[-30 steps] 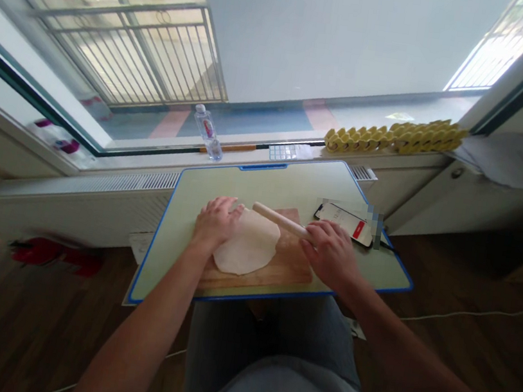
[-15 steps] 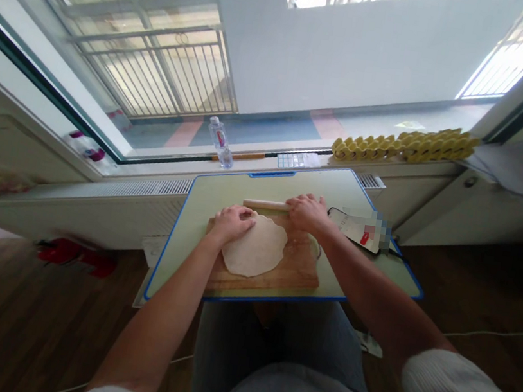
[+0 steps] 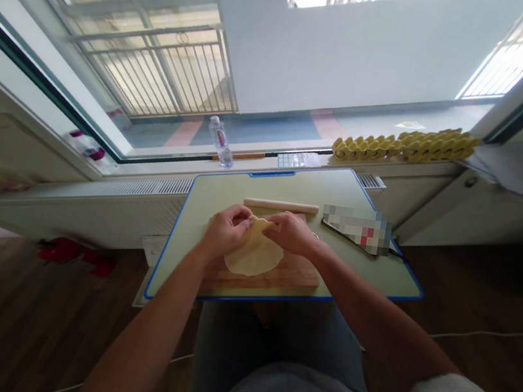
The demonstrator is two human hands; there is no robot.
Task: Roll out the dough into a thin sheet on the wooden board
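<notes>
A thin, pale round sheet of dough (image 3: 255,257) hangs from my two hands just over the wooden cutting board (image 3: 297,272). My left hand (image 3: 227,229) pinches its far left edge between thumb and fingers. At the far right edge, my right hand (image 3: 292,233) grips the sheet with the fingers bent over it. The dough's upper edge is raised between the hands; I cannot tell whether its lower edge still touches the board. Beyond the hands, a wooden rolling pin (image 3: 281,205) lies crosswise on the small table, touched by neither hand.
The blue-edged table (image 3: 213,192) carries a phone (image 3: 351,229), partly blurred out, to the right of the board. Along the windowsill stand a plastic bottle (image 3: 221,142) and yellow egg trays (image 3: 405,145). A red object (image 3: 73,254) rests on the floor at left.
My right hand has left the rolling pin and moved left onto the dough's far edge. The dough's far edge has been lifted off the board. The rolling pin stays behind on the table.
</notes>
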